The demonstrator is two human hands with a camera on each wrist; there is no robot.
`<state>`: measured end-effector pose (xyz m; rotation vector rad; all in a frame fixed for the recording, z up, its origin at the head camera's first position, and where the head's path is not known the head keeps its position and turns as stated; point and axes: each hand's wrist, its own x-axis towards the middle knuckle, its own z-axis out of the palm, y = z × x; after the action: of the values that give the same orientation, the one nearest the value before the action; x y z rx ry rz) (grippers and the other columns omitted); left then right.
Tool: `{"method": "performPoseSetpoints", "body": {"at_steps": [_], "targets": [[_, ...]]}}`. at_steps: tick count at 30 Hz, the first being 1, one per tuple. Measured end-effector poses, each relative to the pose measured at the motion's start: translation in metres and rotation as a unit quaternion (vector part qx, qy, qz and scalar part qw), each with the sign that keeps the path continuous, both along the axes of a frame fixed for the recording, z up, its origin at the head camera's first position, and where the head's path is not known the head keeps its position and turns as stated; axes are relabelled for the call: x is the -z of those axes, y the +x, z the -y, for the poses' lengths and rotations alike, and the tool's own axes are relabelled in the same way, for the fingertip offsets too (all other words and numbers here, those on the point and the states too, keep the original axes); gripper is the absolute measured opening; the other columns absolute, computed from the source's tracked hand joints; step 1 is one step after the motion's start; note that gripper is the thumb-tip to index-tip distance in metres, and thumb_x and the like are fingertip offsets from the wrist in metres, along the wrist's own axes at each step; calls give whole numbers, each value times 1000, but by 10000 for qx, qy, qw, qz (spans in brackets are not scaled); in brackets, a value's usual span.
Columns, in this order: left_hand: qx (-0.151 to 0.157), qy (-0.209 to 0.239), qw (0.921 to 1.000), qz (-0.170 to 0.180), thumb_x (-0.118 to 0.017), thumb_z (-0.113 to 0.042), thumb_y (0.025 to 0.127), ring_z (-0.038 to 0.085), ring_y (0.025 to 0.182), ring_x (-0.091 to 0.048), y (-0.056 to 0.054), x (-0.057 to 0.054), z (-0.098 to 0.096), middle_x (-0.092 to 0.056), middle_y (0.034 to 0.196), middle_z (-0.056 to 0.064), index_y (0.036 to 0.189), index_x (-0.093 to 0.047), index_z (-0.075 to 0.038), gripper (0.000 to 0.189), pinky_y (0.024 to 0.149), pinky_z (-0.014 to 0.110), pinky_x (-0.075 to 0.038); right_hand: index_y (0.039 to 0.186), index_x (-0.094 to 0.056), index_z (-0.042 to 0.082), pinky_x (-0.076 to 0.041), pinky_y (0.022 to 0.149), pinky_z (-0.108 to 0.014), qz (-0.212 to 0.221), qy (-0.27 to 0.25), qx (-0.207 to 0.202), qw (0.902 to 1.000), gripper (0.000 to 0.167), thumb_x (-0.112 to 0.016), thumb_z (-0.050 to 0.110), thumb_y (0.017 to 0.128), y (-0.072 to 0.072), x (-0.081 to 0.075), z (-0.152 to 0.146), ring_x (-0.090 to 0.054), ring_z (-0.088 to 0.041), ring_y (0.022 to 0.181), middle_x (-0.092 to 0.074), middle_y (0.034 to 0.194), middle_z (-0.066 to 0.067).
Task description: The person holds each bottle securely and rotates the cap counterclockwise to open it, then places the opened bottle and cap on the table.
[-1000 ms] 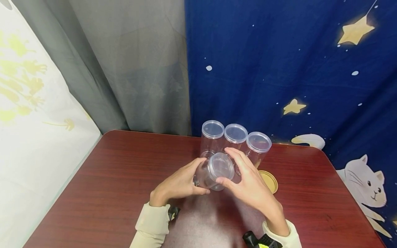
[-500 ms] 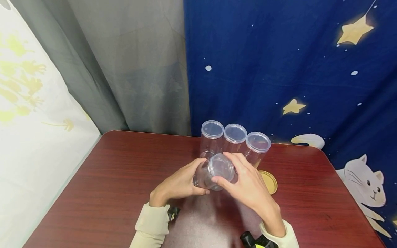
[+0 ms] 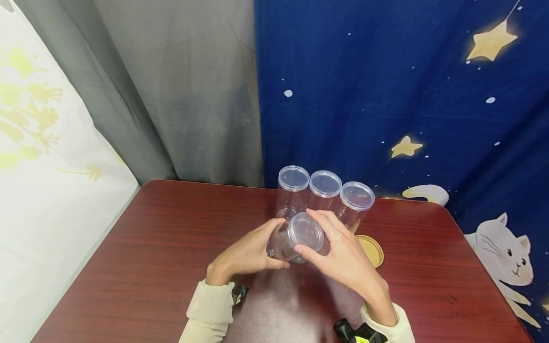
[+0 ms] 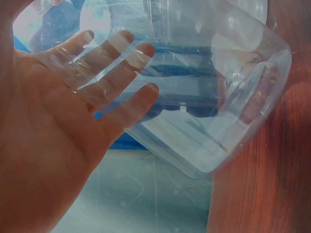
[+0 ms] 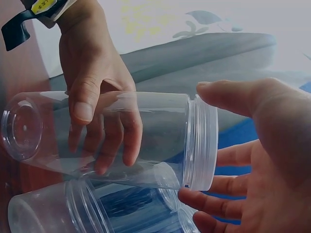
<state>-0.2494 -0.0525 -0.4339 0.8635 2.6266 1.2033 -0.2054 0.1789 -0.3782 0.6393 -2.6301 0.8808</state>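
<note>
A clear plastic jar (image 3: 280, 244) is tilted above the table, its lidded end toward the head camera. My left hand (image 3: 246, 250) grips its body from the left, with thumb and fingers on opposite sides. The translucent screw lid (image 5: 206, 145) sits on the jar's mouth. Around this lid my right hand (image 3: 347, 259) curls, its thumb at one edge and fingertips at the opposite edge. Through the clear wall, the left hand's fingers (image 4: 129, 104) show in the left wrist view.
Behind the hands stand three similar lidded jars, a left one (image 3: 293, 178), a middle one (image 3: 326, 184) and a right one (image 3: 357, 196). A gold round lid (image 3: 371, 251) lies by the right hand on the reddish-brown table (image 3: 171, 228). Curtains (image 3: 343, 95) hang behind.
The right hand has shifted slightly left, its thumb and fingers coming closer round the lid. The left hand and the jar have stayed in place.
</note>
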Motion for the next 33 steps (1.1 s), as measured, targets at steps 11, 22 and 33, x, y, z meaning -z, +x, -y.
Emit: {"method": "performPoseSetpoints", "body": {"at_steps": [11, 22, 33], "targets": [[-14, -38, 10000, -2, -87, -38, 70, 10, 122, -52, 0, 0, 0, -51, 140, -4, 147, -40, -20, 91, 107, 38, -42, 145, -47, 25, -46, 102, -44, 154, 35, -212, 9997, 72, -78, 37, 82, 1, -2, -3, -52, -14, 126, -52, 141, 7], [-27, -3, 10000, -63, -88, -37, 70, 12, 121, -53, 0, 0, 1, -52, 139, -3, 146, -41, -17, 92, 106, 40, -44, 148, -43, 24, -45, 104, -47, 170, 33, -201, 9996, 78, -79, 42, 81, 1, 0, -2, -49, -17, 131, -47, 148, 4], [-1, 68, 9999, -125, -89, -35, 70, 13, 120, -53, 0, -1, 0, -52, 137, -2, 145, -42, -16, 91, 105, 40, -44, 133, -52, 20, -53, 82, -39, -128, 174, 464, 9987, 72, -79, 54, 76, 2, 2, 8, -62, -16, 104, -58, 125, 4]]}}
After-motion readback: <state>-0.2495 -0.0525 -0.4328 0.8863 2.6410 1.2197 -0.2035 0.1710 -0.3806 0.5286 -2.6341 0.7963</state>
